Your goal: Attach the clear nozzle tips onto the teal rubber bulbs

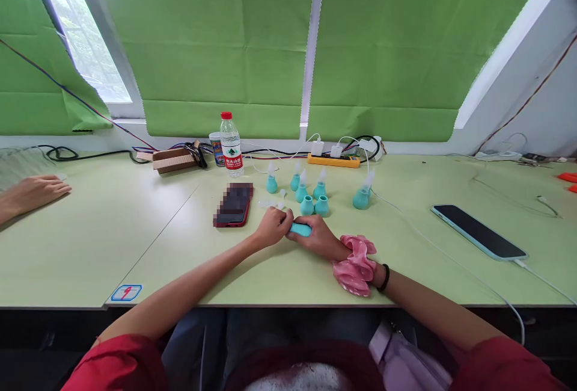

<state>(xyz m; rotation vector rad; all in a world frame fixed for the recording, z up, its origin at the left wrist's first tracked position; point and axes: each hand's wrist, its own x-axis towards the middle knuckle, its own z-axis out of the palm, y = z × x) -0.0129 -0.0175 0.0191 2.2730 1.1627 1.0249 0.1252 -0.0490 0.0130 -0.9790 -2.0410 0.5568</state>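
My right hand (318,237) is wrapped round a turquoise squeeze bulb (300,230), held just above the table. Against the mouth end of that bulb, my left hand (273,226) is closed in a pinch; whatever its fingers hold is hidden. Just beyond my hands stand two turquoise bulbs with bare round mouths, one open bulb (307,205) beside another open bulb (321,206). Behind them are several nasal aspirators with clear pointed tips, such as one aspirator (271,183) and, farther right, another aspirator (361,197). Small clear plastic parts (270,204) lie past my left hand.
A red-cased phone (233,204) lies left of my hands; a charging phone (478,231) lies right, its white cable crossing the table. Behind stand a water bottle (232,149), a can (217,149), an open carton (175,160) and a power strip (333,161). Another person's hand (38,193) rests far left.
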